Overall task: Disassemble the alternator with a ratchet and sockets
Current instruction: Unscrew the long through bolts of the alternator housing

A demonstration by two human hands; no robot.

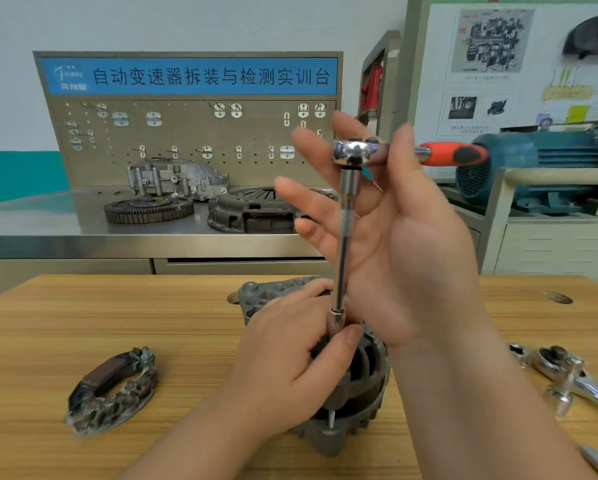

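The alternator (363, 386) was stood on end near the middle of the front edge of the worktop (152, 323). The socket (335, 322) was pinched by the thumb and curled fingers of the left hand (283, 358) and steadied against the housing. A long extension bar (344, 237) was carried upright from it to the ratchet (354, 152). The right hand (404, 251) was spread flat, its fingers straight, with the orange handle cradled between thumb and forefinger and not gripped.

The step was judged to be seating the socket on a through-bolt; the bolt head itself was hidden. The bar was best kept in line with the bolt and the socket pressed fully home before the handle was closed on and swung. Otherwise the head could be rounded.

A removed, horseshoe-shaped part (112, 389) lay toward the front left corner, and a second ratchet (574, 379) at the right edge.
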